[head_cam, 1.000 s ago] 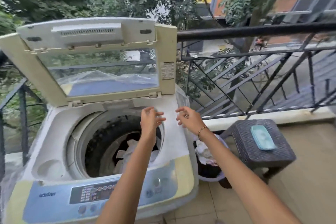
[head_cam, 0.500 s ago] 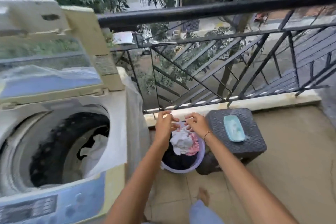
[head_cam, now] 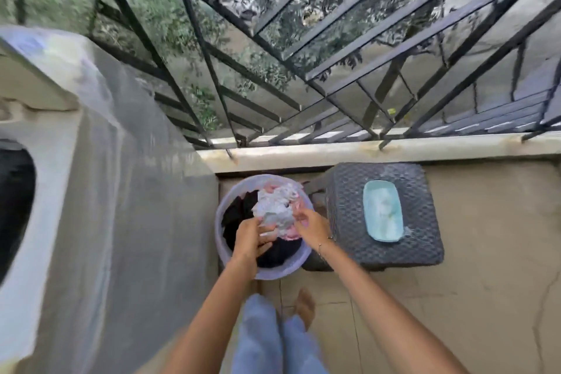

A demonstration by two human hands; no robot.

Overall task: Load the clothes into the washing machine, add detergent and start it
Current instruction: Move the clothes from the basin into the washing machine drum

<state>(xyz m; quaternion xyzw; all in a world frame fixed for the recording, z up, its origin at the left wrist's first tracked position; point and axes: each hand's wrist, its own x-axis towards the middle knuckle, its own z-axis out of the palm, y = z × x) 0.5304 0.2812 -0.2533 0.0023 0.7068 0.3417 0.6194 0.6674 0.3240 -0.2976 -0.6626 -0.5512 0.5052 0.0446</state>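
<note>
Our left hand [head_cam: 251,238] and right hand [head_cam: 311,227] clutch soft, light white cloth [head_cam: 274,209] (probably best bunched) in the basket [head_cam: 219,223].

Both hands left the washer [head_cam: 91,191] rim and dropped into the basket [head_cam: 226,255]; the left hand [head_cam: 250,240] and right hand [head_cam: 309,226] gripped the white cloth [head_cam: 276,209].

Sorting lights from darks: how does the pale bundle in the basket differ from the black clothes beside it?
The pale bundle is white and pink; the black clothes are dark. The pale bundle sits on top; the black clothes lie lower. The left hand and right hand grip the pale bundle, not the black clothes. Both lie in the lavender basket.
</note>
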